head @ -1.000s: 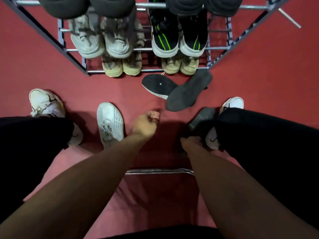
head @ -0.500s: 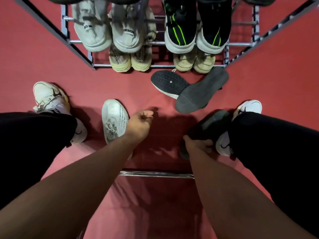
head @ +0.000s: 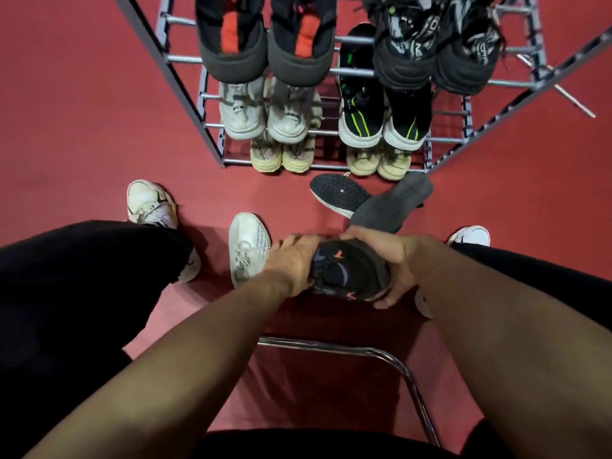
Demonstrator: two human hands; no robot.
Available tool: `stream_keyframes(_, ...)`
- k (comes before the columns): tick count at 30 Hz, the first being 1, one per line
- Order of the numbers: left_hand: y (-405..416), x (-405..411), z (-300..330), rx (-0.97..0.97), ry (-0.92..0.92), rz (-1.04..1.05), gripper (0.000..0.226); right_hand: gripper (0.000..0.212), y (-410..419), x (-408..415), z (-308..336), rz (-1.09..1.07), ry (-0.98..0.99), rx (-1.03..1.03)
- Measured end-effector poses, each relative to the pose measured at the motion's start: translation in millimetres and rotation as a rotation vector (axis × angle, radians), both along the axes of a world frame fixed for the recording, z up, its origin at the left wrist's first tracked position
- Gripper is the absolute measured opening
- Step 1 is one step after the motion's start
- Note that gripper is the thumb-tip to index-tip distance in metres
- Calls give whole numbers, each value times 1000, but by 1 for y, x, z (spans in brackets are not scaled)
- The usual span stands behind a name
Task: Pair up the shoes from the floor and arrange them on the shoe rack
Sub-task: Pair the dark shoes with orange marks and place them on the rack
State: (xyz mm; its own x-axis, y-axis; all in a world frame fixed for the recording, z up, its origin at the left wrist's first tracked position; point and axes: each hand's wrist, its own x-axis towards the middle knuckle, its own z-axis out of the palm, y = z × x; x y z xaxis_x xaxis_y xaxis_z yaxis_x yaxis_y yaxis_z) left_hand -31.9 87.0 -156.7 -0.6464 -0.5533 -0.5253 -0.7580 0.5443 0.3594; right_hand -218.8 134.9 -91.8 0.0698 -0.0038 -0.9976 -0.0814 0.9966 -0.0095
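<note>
From the head view, both hands hold one dark sneaker (head: 347,271) with orange marks above the red floor (head: 82,111), in front of the person's knees. The left hand (head: 294,260) grips its left side with the fingers curled over the upper; the right hand (head: 394,263) wraps the right side, thumb and fingers closed around it. Just left of the left hand a white sneaker (head: 248,246) lies on the floor. Beyond the hands two dark shoes lie sole-up, a black-soled shoe (head: 337,193) and a grey-soled shoe (head: 394,200) touching it. Behind them stands the shoe rack (head: 185,58), its metal bars carrying pairs: black-and-red and black patterned on top, white and black-and-green below, beige pairs lowest. A chrome chair frame (head: 334,347) shows beneath the forearms.
</note>
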Motion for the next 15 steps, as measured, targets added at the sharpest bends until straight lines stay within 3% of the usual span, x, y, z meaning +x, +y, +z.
stream_keyframes(3,-6,21,-14,238,37,274,45,67,0,-9,-21,-102,37,-37)
stream_keyframes(6,-6,41,-28,539,148,585,50,46,4,-23,-56,-236,394,-238)
stream_keyframes(8,-8,42,-32,613,198,765,37,40,8,-39,-87,56,642,-318)
stream_keyframes(10,-10,39,-38,647,235,915,34,48,13,-51,-112,400,766,-369)
stream_keyframes(12,-12,35,-46,674,280,999,33,61,14,-54,-126,557,845,-402)
stream_keyframes(15,-14,29,-55,714,285,1041,31,96,6,-59,-145,755,979,-378)
